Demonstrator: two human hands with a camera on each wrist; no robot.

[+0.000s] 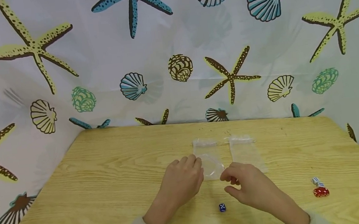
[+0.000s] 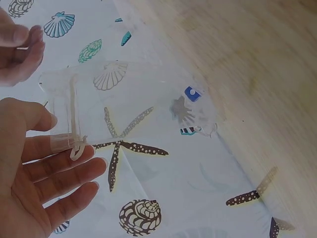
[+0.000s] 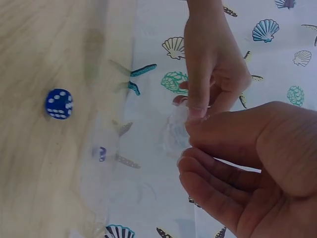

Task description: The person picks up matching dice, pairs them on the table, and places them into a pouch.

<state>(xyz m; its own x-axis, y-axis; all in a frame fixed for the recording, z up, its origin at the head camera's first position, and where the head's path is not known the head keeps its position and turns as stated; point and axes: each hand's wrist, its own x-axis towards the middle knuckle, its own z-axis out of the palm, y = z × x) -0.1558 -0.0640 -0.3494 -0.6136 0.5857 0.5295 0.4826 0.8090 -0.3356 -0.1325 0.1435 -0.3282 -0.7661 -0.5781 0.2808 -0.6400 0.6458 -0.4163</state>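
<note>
My left hand pinches a clear plastic bag near its banded end between thumb and index finger, the other fingers loosely spread. A small loop sticks out by the fingertips in the left wrist view. A blue patch with a white dot shows at the bag's far end. My right hand hovers close by, fingers loosely bent and thumb apart, with nothing seen between them. In the right wrist view its thumb tip is right at the left fingertips. A blue die lies on the table between the wrists.
Another clear bag lies flat beyond my right hand, and a similar one beyond my left. White dice and red dice sit at the right of the wooden table. A shell-patterned cloth hangs around the table's edges.
</note>
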